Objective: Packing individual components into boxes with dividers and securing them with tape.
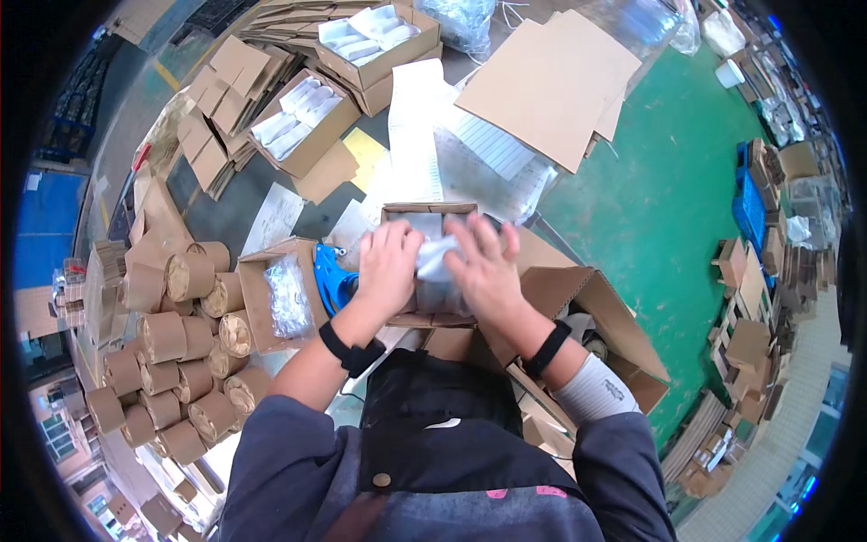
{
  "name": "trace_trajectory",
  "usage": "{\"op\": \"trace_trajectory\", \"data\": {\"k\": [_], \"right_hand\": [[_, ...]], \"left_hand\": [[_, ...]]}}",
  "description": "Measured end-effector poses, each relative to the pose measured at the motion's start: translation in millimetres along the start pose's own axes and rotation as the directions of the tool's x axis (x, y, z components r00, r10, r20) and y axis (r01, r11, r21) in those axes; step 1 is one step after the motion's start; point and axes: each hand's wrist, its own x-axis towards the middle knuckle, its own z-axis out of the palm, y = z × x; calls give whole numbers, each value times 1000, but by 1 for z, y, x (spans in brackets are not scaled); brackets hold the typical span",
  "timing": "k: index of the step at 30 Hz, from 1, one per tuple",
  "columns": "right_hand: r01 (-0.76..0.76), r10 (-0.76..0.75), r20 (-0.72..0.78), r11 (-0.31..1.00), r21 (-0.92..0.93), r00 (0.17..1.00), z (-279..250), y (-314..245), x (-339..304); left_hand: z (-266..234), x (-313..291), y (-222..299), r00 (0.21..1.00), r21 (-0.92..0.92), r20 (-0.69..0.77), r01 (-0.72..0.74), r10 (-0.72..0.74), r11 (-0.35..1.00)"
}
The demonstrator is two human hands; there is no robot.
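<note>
Head view. We saw the left hand (388, 266) and the right hand (486, 271) over an open carton (433, 320), with a white piece (437, 258), apparently wrapped, between them at the carton's mouth. The left grip was half curled, its fingertips beside the piece; the right grip was more widely parted, its fingers blurred about the piece's right side. We could not tell whether either had closed on it, nor how deep the piece lay.

We judged a slip the foremost hazard: loosely set fingers on a smooth covering could have let the piece turn or drop against the carton's wall. Pressed in askew, it might have snagged and torn. Crowding offered a second cause: a blue tool (332, 282), probably a tape dispenser, stood close to the left forearm (303, 370), beside a small carton (256, 303) holding a clear plastic bag (291, 298), and an outward swing might have knocked either. On the right, a wristband (548, 349) could have caught the larger carton (623, 325).
</note>
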Motion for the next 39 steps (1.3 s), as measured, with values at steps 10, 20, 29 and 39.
{"op": "trace_trajectory", "data": {"k": [10,20,29,39], "right_hand": [[-333,270,259,283,899,927,-156,34,-36],[-981,624,781,172,-95,34,-87,165,-333],[-811,528,757,-199,550,384,-68,133,-289],[-980,534,821,118,161,199,53,99,-320]], "left_hand": [[-70,2,106,972,-953,225,234,-65,192],[1,-36,174,629,-703,709,589,319,400],[26,-32,209,420,-527,842,775,338,349],[-30,-12,160,423,-543,837,725,348,425]]}}
